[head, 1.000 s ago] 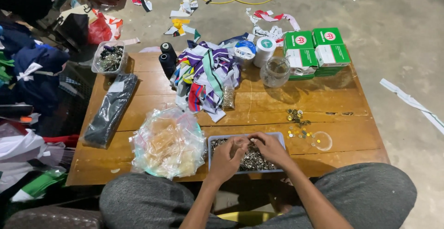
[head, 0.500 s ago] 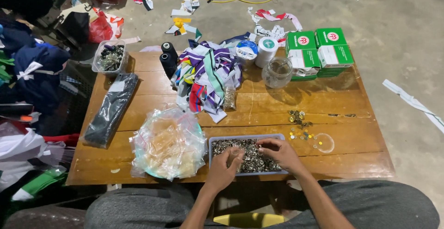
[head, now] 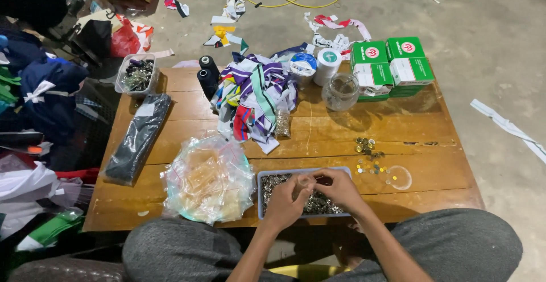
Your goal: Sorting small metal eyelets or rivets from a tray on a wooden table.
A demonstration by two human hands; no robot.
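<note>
plastic bag (head: 208, 179) crowding left, bare tabletop (head: 432, 168) right

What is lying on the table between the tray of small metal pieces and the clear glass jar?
In the head view, between the tray and the glass jar lies bare wooden table; a cluster of loose small metal pieces sits just right of that stretch.

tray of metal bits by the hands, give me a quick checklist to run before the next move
1. Tray fully on the table, not overhanging: ok, though it sits close to the near edge.
2. Both hands over the tray: ok, left hand and right hand meet above it.
3. A piece actually held between the fingertips: cannot tell, too small to see.
4. Bag of small clear bags clear of the tray: not ok, its edge lies against the tray's left side.
5. Loose pieces away from the table edge: ok, they lie well inboard.
6. Glass jar upright: ok.
</note>
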